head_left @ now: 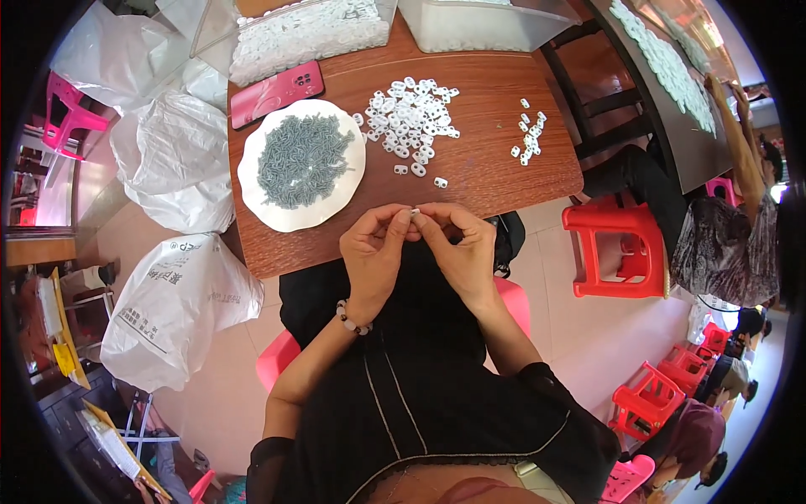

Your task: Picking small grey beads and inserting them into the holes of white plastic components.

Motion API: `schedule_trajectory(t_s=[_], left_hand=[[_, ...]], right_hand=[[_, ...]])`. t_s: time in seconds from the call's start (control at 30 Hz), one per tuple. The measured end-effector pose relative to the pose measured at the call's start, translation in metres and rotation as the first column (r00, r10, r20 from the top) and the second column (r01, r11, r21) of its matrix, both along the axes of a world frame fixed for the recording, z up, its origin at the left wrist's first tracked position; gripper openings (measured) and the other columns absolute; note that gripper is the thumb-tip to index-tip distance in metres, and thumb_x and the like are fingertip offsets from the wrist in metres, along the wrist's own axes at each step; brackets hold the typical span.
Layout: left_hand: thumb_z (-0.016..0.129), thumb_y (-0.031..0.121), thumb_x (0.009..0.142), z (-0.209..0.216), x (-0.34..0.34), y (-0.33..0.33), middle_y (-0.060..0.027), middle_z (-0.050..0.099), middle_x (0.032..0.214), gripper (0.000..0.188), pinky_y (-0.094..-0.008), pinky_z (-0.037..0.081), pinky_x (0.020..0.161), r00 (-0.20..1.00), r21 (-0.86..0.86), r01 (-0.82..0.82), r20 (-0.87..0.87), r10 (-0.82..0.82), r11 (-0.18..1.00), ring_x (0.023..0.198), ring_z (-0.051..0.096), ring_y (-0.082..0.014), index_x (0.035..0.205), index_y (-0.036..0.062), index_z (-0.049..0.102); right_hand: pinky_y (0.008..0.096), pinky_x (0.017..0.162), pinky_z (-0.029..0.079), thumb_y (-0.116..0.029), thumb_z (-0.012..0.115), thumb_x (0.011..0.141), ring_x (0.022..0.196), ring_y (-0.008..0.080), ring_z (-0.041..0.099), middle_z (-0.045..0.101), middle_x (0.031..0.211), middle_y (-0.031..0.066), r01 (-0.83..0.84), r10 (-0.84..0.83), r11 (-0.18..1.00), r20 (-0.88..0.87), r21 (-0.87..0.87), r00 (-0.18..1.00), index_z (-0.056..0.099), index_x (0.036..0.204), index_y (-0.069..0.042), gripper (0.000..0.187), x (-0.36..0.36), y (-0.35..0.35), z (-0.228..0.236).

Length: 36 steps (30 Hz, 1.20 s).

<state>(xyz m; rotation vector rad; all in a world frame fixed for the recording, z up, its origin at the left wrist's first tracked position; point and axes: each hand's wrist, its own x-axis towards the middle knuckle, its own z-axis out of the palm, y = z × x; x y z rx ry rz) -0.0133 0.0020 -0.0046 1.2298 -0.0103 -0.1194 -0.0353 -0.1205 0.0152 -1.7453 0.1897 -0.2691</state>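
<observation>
My left hand (375,250) and my right hand (460,245) meet fingertip to fingertip just off the near edge of the brown wooden table (487,172). Together they pinch a tiny white plastic piece (415,212). A white plate (252,181) heaped with small grey-green pieces (302,160) lies left of my hands. Beyond my hands is a loose pile of small white plastic pieces (411,113). A smaller cluster of white pieces (529,139) lies to the right.
A pink phone (277,92) lies behind the plate. Clear bins of white parts (311,29) stand at the table's far edge. White plastic bags (172,302) sit on the floor at left. Red stools (617,244) and another seated person (722,227) are on the right.
</observation>
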Motion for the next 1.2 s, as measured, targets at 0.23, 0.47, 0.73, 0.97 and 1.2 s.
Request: schedule_trajectory(t_s=[0.23, 0.47, 0.73, 0.97, 1.2], left_hand=[[0.062, 0.006, 0.091, 0.001, 0.001, 0.003, -0.0073, 0.067, 0.089, 0.013, -0.0220, 0.053, 0.068, 0.998, 0.105, -0.033, 0.054, 0.028, 0.994, 0.073, 0.063, -0.0101, 0.098, -0.0047, 0.065], [0.062, 0.006, 0.091, 0.004, 0.004, 0.001, -0.0054, 0.065, 0.089, 0.012, -0.0207, 0.051, 0.067, 0.998, 0.129, -0.013, 0.061, 0.005, 0.992, 0.072, 0.062, -0.0092, 0.096, -0.0037, 0.067], [0.062, 0.006, 0.091, 0.005, 0.008, -0.005, -0.0059, 0.066, 0.089, 0.012, -0.0221, 0.052, 0.065, 1.000, 0.042, -0.016, 0.001, 0.016, 0.999, 0.072, 0.062, -0.0094, 0.097, -0.0041, 0.066], [0.061, 0.011, 0.093, 0.007, 0.009, -0.004, -0.0062, 0.068, 0.086, 0.015, -0.0219, 0.052, 0.063, 0.996, -0.055, 0.052, -0.073, -0.056, 0.997, 0.072, 0.062, -0.0093, 0.098, -0.0030, 0.066], [0.062, 0.012, 0.093, 0.011, 0.010, 0.005, -0.0041, 0.068, 0.085, 0.015, -0.0204, 0.048, 0.060, 0.984, 0.045, 0.171, -0.062, -0.168, 0.984, 0.071, 0.059, -0.0070, 0.095, -0.0016, 0.067]], right_hand=[[0.0205, 0.063, 0.051, -0.004, 0.065, 0.089, 0.070, 0.0082, 0.064, 0.068, 0.080, 0.0054, -0.077, 0.099, 0.948, -0.056, 0.309, 0.994, 0.065, 0.093, 0.004, 0.009, 0.007, -0.001, -0.010], [0.0208, 0.067, 0.051, -0.004, 0.064, 0.089, 0.072, 0.0081, 0.063, 0.068, 0.082, 0.0054, -0.095, 0.112, 0.881, -0.010, 0.463, 0.994, 0.065, 0.094, 0.004, 0.009, 0.008, -0.003, -0.019], [0.0184, 0.061, 0.047, -0.004, 0.068, 0.086, 0.069, 0.0052, 0.060, 0.066, 0.078, 0.0021, 0.007, -0.013, 0.985, 0.038, 0.170, 0.999, 0.065, 0.093, 0.003, 0.010, 0.005, -0.001, -0.014], [0.0210, 0.070, 0.051, -0.001, 0.060, 0.091, 0.074, 0.0069, 0.062, 0.066, 0.083, 0.0040, -0.051, 0.065, 0.906, -0.021, 0.419, 0.998, 0.061, 0.091, 0.002, 0.003, 0.008, -0.012, 0.002], [0.0184, 0.065, 0.047, -0.005, 0.062, 0.090, 0.070, 0.0041, 0.059, 0.066, 0.078, 0.0013, -0.086, 0.116, 0.941, -0.073, 0.326, 0.991, 0.062, 0.089, 0.002, 0.008, 0.009, -0.022, 0.009]])
